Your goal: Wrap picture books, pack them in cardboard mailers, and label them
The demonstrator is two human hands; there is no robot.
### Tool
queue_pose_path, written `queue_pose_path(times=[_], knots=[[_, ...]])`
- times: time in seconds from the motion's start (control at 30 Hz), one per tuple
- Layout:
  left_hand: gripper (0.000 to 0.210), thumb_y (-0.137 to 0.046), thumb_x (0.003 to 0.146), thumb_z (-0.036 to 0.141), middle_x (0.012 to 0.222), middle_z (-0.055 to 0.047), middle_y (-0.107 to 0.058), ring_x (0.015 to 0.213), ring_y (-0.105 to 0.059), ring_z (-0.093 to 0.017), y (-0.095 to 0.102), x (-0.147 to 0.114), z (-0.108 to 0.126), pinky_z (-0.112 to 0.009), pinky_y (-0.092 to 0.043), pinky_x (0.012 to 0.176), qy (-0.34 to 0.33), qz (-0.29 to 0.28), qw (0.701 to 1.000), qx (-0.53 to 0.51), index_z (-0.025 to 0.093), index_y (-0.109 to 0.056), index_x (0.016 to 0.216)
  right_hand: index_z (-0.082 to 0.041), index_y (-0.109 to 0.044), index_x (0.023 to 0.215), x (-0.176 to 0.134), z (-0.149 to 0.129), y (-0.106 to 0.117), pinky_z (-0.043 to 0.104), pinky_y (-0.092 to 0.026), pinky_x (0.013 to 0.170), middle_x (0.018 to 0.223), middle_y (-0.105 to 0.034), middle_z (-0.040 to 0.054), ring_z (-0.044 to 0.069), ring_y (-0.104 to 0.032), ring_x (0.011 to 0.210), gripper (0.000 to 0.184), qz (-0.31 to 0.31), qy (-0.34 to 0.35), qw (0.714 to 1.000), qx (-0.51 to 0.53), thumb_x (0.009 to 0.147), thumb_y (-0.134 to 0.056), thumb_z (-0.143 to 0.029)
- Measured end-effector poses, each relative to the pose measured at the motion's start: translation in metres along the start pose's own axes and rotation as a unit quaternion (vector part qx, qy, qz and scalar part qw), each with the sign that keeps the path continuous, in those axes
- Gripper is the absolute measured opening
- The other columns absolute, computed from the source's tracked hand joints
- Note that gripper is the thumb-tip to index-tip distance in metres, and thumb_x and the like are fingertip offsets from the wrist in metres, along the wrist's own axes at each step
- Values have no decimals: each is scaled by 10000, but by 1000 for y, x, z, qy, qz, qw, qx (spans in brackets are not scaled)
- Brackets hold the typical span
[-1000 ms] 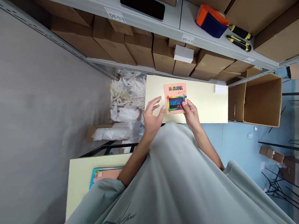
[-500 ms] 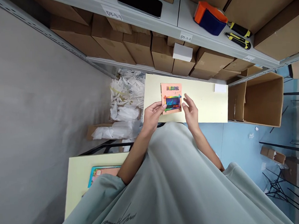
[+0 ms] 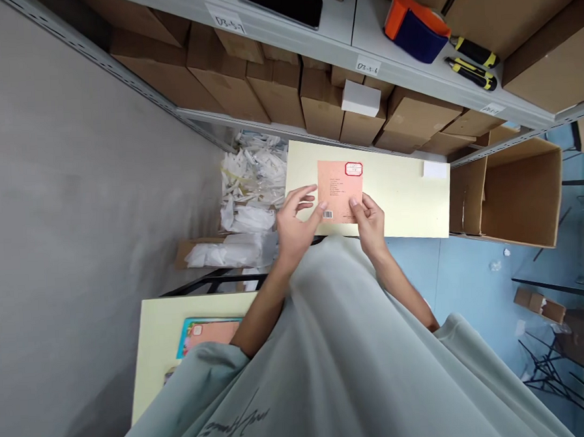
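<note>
A flat, square salmon-pink booklet [image 3: 340, 193] is held over the pale yellow table [image 3: 408, 199]. Printed lines of text, a red-framed label at its upper right and a barcode at its lower left face me. My right hand [image 3: 372, 226] pinches its lower right edge, thumb on the face and fingers behind. At the other side, my left hand [image 3: 296, 221] has its fingers apart, with the thumb tip at the barcode corner. Whether that thumb presses on the booklet is hard to see.
Cardboard boxes [image 3: 270, 92] fill the shelf ahead, above which lie a phone [image 3: 281, 4], a tape dispenser [image 3: 416, 29] and cutters [image 3: 473, 72]. An opened carton [image 3: 520, 193] stands right of the table. Behind my left arm, another table [image 3: 156, 343] holds pink sheets [image 3: 212, 332].
The booklet has been turned over, from its shiny picture side to its text side. My right hand has taken hold of it, while my left fingers have loosened and spread.
</note>
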State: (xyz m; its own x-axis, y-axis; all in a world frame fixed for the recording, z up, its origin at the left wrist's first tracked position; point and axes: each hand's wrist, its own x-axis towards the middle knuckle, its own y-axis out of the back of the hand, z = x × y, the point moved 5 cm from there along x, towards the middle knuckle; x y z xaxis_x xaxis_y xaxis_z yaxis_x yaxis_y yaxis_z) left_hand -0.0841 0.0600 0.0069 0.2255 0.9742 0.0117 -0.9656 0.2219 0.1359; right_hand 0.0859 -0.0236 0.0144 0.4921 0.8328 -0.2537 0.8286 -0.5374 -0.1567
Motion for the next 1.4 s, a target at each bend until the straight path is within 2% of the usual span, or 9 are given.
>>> queue_pose_path(times=[0.23, 0.4, 0.57, 0.8, 0.93, 1.07, 1.2, 1.3, 1.4], knots=[[623, -994, 824, 664, 1199, -135, -885, 1131, -828, -293, 3, 8, -29, -459, -715, 1044, 101, -68, 986, -117, 195, -889, 1221, -283, -708, 1377, -3, 16, 13, 511, -723, 1093, 1275, -899, 85, 325, -861, 1240, 656, -30, -29, 999, -6, 959, -823, -776], [604, -984, 846, 673, 1109, -94, -856, 996, -819, -235, -5, 0, -7, -400, -731, 965, 66, -42, 991, -107, 203, -885, 1212, -297, -662, 1458, 7, 26, 16, 483, -680, 1152, 1324, -888, 99, 313, -807, 1355, 798, -30, -35, 999, -18, 889, -873, -815], [528, -943, 921, 577, 1261, -95, -805, 959, -811, -200, -38, -19, 24, -337, -727, 875, -4, -103, 993, -58, 235, -860, 1315, -251, -786, 1317, 12, 31, 0, 505, -668, 1198, 1276, -887, 98, 317, -807, 1327, 771, -62, -114, 989, 72, 970, -636, -923], [474, -956, 886, 271, 1303, -84, -809, 1239, -799, -303, -64, -46, 40, -419, -683, 1106, -107, -116, 975, 154, 283, -848, 1347, -228, -780, 1315, 4, 48, -17, 606, -633, 1251, 1337, -855, 156, 381, -759, 1414, 771, -176, -177, 958, 138, 906, -599, -856], [397, -876, 918, 289, 1317, -84, -824, 1071, -818, -246, -54, -36, 32, -366, -709, 974, -55, -128, 986, 91, 258, -855, 1313, -235, -772, 1183, 6, 61, -6, 564, -677, 1188, 1217, -872, 148, 374, -788, 1336, 689, -97, -199, 968, 117, 840, -687, -826], [307, -774, 941, 364, 1188, -77, -845, 953, -819, -208, -25, -10, 0, -298, -703, 817, 56, -60, 996, -18, 215, -864, 1194, -259, -768, 1224, 10, 54, 13, 527, -671, 1184, 1274, -883, 85, 326, -800, 1306, 589, -36, -163, 982, 87, 810, -849, -669], [362, -837, 835, 384, 1136, -80, -867, 990, -824, -233, -7, 9, -32, -350, -719, 900, 96, -51, 993, -44, 205, -856, 1149, -262, -769, 1274, 15, 38, 28, 532, -597, 1271, 1320, -886, 81, 312, -787, 1349, 599, -27, -105, 993, 37, 797, -938, -582], [283, -839, 831, 358, 1079, -63, -866, 1034, -826, -242, -7, 11, -37, -414, -713, 1020, 68, -65, 995, -37, 223, -841, 1079, -271, -793, 1149, 17, 28, 33, 570, -521, 1344, 1349, -881, 86, 326, -743, 1448, 452, -16, -53, 998, -12, 834, -943, -559], [64, -800, 912, 322, 1060, -58, -856, 1148, -822, -270, -7, 7, -26, -506, -666, 1153, -41, -45, 998, 12, 260, -811, 902, -296, -819, 976, 16, 15, 33, 604, -344, 1462, 1555, -803, 65, 319, -527, 1707, 231, -10, 39, 996, -84, 937, -882, -515]])
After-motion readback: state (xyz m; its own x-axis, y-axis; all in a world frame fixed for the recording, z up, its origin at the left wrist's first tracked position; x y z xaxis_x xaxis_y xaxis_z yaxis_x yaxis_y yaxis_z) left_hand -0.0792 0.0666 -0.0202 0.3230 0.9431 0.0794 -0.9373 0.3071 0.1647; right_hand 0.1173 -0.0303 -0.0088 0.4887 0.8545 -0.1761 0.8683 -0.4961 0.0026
